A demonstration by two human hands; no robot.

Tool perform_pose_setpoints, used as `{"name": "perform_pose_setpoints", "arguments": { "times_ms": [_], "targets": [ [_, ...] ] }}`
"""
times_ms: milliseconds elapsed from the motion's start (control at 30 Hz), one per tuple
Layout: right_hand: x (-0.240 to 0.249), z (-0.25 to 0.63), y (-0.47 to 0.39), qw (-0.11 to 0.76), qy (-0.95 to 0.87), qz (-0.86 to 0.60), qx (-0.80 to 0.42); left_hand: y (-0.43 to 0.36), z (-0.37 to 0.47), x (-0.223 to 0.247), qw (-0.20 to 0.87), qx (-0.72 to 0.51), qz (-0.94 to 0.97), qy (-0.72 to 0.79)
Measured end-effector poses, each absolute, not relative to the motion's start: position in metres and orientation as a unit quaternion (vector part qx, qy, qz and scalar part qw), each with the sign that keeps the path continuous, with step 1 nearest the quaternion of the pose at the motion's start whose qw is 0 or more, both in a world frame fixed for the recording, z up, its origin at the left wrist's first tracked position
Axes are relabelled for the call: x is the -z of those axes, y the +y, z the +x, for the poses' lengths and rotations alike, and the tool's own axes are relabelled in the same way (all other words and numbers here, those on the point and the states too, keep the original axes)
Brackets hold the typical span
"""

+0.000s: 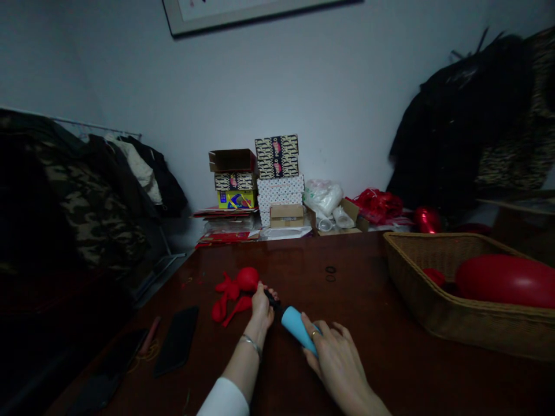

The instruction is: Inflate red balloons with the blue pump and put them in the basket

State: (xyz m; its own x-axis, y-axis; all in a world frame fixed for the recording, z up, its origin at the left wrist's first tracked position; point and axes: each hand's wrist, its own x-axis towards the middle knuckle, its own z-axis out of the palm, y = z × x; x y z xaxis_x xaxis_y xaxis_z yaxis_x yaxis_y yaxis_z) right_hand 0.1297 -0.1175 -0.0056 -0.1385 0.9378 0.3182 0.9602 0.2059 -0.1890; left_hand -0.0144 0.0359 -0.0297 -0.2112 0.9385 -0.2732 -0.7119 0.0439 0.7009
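Note:
A light-blue hand balloon pump (293,323) slants across the table in front of me. My right hand (336,352) is wrapped round its blue body. The pump's black end is in the grip of my left hand (262,306), whose fingers are closed. Just beyond the left thumb is a small, partly filled red balloon (248,278); my fingers hide whether its neck is on the nozzle. Several limp red balloons (229,292) lie on the table to the left of that hand.
A wicker basket (416,306) with a large inflated red balloon (507,280) stands at the right. Two dark rings (330,274) lie mid-table. To the left are a black phone-like slab (177,341) and a pinkish stick (150,336). Stacked boxes (280,199) stand at the back.

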Motion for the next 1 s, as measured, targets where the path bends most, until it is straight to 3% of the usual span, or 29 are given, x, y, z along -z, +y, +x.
{"name": "perform_pose_setpoints", "arguments": {
  "times_ms": [467,1000],
  "targets": [
    [0.009,0.120,-0.117,0.185,-0.753,-0.630,0.044,0.034,-0.010,0.031,0.612,-0.666,0.164,0.394],
    [-0.014,0.144,-0.129,0.210,-0.771,-0.601,-0.031,0.063,-0.067,-0.007,0.566,-0.707,0.164,0.392]
  ]
}}
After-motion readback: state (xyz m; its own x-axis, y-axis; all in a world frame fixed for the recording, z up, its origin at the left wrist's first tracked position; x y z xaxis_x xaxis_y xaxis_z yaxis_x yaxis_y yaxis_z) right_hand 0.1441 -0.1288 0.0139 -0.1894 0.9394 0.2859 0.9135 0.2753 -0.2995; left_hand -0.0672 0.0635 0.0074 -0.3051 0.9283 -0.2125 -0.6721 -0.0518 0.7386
